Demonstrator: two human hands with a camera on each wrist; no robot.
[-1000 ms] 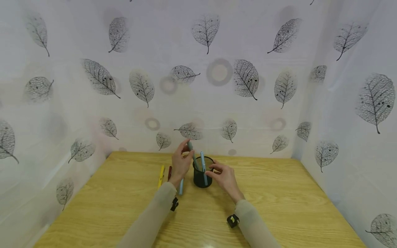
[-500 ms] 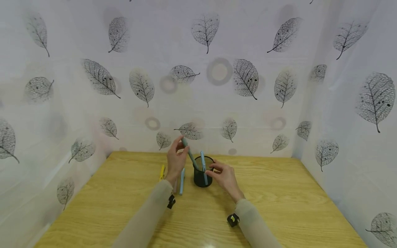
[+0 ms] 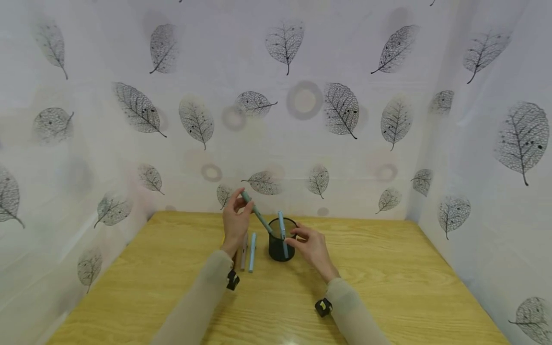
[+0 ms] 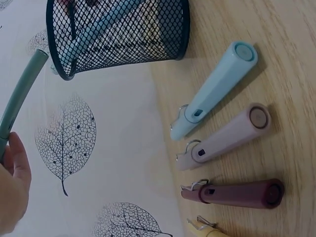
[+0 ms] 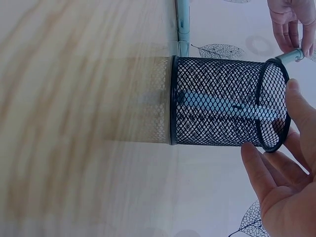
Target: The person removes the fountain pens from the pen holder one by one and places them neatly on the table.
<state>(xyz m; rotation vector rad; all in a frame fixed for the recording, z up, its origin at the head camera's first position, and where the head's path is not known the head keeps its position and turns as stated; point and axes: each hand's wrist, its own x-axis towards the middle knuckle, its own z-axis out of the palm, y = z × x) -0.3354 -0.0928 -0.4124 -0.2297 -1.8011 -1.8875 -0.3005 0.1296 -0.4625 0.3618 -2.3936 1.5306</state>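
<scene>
A black mesh pen holder [image 3: 276, 250] stands upright on the table, with a light blue pen [image 3: 281, 221] leaning inside it. My right hand [image 3: 312, 245] grips the holder's rim, thumb [image 5: 299, 101] on one side and fingers below in the right wrist view. My left hand [image 3: 236, 223] pinches a green pen [image 3: 257, 213] near its upper end. That pen slants down to the right, its lower end at the holder's rim; in the left wrist view this end shows outside the mesh.
Left of the holder lie a light blue pen [image 4: 217, 89], a pale pink pen [image 4: 227, 140], a dark red pen [image 4: 242, 193] and a yellow pen [image 4: 205, 228], side by side on the wooden table [image 3: 388, 278]. A leaf-patterned curtain [image 3: 276, 143] surrounds the table.
My left hand has moved left, drawing the green pen's top with it, so the pen slants more and its lower end has come up to the rim. The right hand stays in place.
</scene>
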